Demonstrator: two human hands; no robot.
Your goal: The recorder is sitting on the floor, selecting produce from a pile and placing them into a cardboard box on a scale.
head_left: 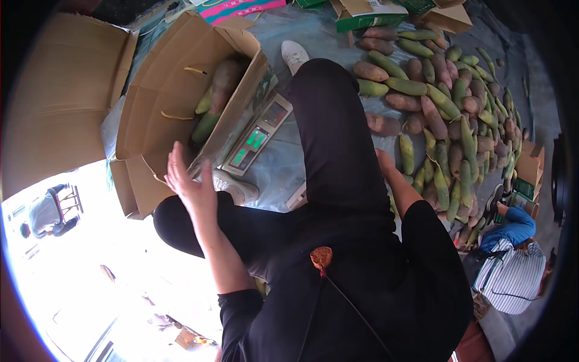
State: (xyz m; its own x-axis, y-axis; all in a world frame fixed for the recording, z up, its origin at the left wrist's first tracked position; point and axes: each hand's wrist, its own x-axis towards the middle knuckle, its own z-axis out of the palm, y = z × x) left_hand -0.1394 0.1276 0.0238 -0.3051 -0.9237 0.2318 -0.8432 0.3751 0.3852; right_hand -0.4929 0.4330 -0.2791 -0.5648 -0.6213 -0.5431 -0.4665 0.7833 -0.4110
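Observation:
My left hand (pixel 192 186) is raised beside the near edge of an open cardboard box (pixel 160 90), thumb and fingers apart, with nothing in it. Inside the box lie a few long root vegetables, a green one (pixel 207 125) and a brownish-red one (pixel 225 81) among them. A digital scale (pixel 256 137) with a lit green display shows along the box's right side. My right hand (pixel 384 161) reaches past my raised knee to the near left side of a vegetable pile (pixel 443 108). The knee hides most of its fingers, so I cannot see whether it holds anything.
A large cardboard sheet (pixel 57 99) stands at the far left. Green and brown cartons (pixel 369 15) sit at the back. Clear plastic sheeting (pixel 283 154) covers the floor. Another person in a striped top (pixel 509 274) is at the lower right, and one more (pixel 45 214) at the left.

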